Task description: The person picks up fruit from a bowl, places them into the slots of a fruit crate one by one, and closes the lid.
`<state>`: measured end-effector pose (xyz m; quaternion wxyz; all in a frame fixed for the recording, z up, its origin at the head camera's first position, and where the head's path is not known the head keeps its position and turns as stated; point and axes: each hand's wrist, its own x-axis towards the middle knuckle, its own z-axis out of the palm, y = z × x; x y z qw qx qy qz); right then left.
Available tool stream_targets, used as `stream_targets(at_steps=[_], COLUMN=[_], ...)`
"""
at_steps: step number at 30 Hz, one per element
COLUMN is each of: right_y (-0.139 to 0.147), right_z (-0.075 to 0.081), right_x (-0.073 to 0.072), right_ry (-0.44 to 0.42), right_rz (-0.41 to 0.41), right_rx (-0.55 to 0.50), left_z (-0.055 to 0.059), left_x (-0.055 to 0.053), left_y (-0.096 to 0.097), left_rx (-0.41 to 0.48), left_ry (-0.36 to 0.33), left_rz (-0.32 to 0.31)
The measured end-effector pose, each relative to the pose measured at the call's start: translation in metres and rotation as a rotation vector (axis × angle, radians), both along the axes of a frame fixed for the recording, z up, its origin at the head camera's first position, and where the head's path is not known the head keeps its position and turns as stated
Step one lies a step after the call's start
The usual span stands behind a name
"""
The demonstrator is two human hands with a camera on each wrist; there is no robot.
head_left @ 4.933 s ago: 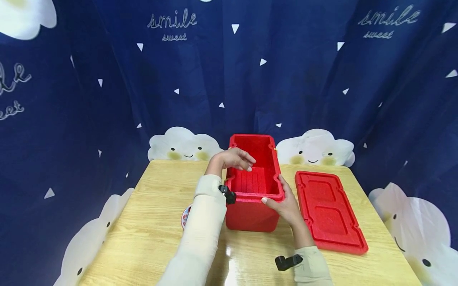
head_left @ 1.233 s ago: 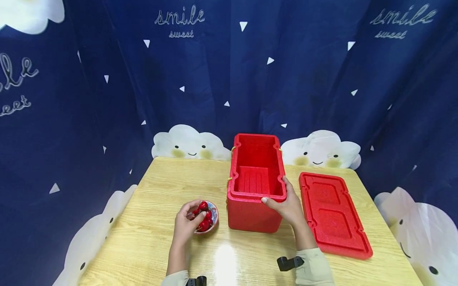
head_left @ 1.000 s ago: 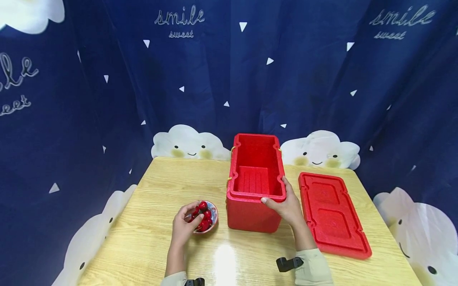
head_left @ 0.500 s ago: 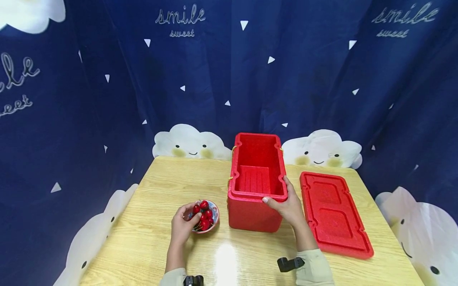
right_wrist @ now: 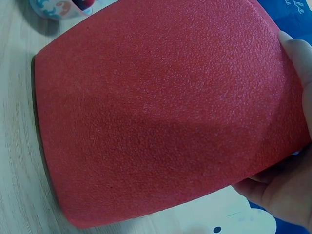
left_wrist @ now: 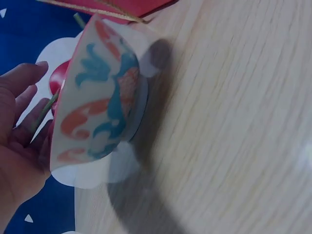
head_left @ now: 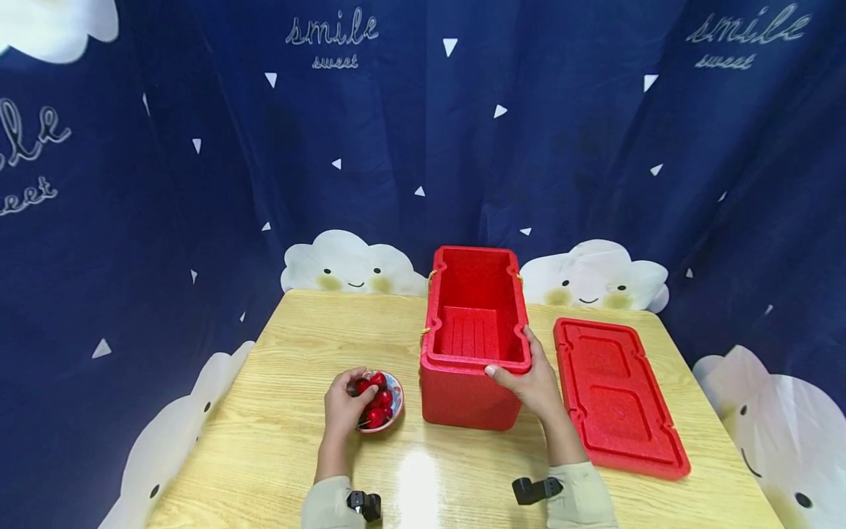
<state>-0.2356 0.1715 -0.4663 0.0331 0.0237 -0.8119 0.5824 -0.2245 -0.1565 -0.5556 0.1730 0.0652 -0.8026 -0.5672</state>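
Observation:
A small bowl [head_left: 399, 413] with a red rim and a blue and orange pattern outside stands on the table, filled with red cherries [head_left: 376, 417]. My left hand [head_left: 344, 405] reaches over its left side, thumb and fingers among the cherries. Whether they pinch one I cannot tell. In the left wrist view a cherry [left_wrist: 59, 78] with a green stem lies by the fingertips. To the right is an open red foam box [head_left: 471, 397], grooved on its inside floor. My right hand [head_left: 538, 382] grips its near right corner, thumb in front and fingers along the right side.
A red lid [head_left: 617, 397] with two recessed panels lies on the table right of the box. The light wooden table [head_left: 277, 441] runs back to a dark blue curtain [head_left: 370, 132] with white clouds. Yellow cord [head_left: 424, 333] shows on the box's left side.
My left hand has come down from above the box to the bowl and shifted slightly among the cherries. The bowl shows more fully than at first. My right hand keeps its hold on the box.

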Motion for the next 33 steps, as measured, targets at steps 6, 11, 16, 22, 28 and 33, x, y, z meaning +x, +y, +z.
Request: stream_targets(at_steps=[6,11,16,22,28,33], right_y=[0.0,0.0,-0.001,-0.001,0.0,0.001], right_z=[-0.001,-0.002,-0.001,-0.002,-0.002,-0.002], right_x=[0.0,-0.001,0.0,0.0,0.001,0.0], right_ry=[-0.009,0.002,-0.007,-0.003,-0.012,-0.006], right_rz=[0.002,0.0,-0.002,0.005,0.003,-0.006], right_rx=[-0.005,-0.003,0.002,0.002,-0.006,0.002], left_z=[0.0,0.0,-0.001,0.001,0.001,0.0], left_x=[-0.004,-0.008,-0.011,-0.011,-0.012,-0.014], left_y=[0.007,0.01,0.012,0.015,0.017,0.018], left_rx=[-0.125,-0.223,-0.271,-0.29,-0.296,-0.302], left_ry=[-0.022,-0.079,-0.141,-0.147,-0.14,-0.14], left_rz=[0.036,0.043,0.032,0.047,0.065,0.076])
